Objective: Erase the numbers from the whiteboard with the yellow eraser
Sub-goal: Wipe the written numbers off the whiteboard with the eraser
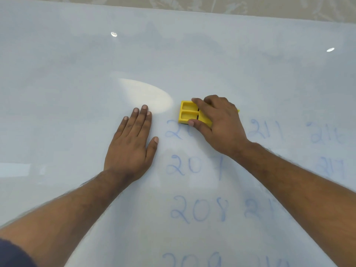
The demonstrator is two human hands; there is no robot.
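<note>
Glossy white whiteboard (77, 93) fills the scene. Right hand (217, 122) grips the yellow plastic eraser (189, 113) between thumb and fingers, long axis left-right, just far of the blue numbers (196, 209); left hand (131, 145) presses flat, open.

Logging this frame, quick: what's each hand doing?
Left hand: open, flat on the whiteboard.
Right hand: gripping the eraser.
</note>
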